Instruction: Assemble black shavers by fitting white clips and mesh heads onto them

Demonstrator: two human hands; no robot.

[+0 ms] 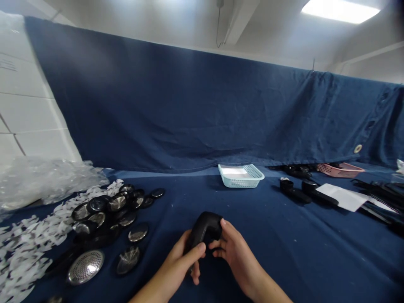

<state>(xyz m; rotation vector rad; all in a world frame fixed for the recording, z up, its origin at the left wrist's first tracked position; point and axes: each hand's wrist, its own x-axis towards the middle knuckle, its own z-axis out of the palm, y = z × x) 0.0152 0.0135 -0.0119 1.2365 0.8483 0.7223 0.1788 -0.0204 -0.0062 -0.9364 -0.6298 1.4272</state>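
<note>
Head view: held at the near edge of the table, about the middle of it, a black handle-shaped housing with a bent head. Gripped low on its shaft by the left hand, fingers wrapped round and thumb laid across the front. Touched from the other side by the right hand, fingertips pinching just under the bend. Both hands closed on the same piece, neither nearer than the other. Long axis running up and away from the body, leaning slightly right, with the bent head at the far end, turned rightward above the right hand's fingers. Raised a little clear of the blue cloth, though hard to tell for certain.

Toward the left edge, near the left hand, lay a heap of round perforated metal caps in black rims, the biggest disc nearest. Beyond them, white paper scraps and crumpled clear plastic at the far left corner. Near the far edge stood a pale blue basket, well apart from the hands. Along the right edge lay more black housings, a white sheet and a pink tray.
</note>
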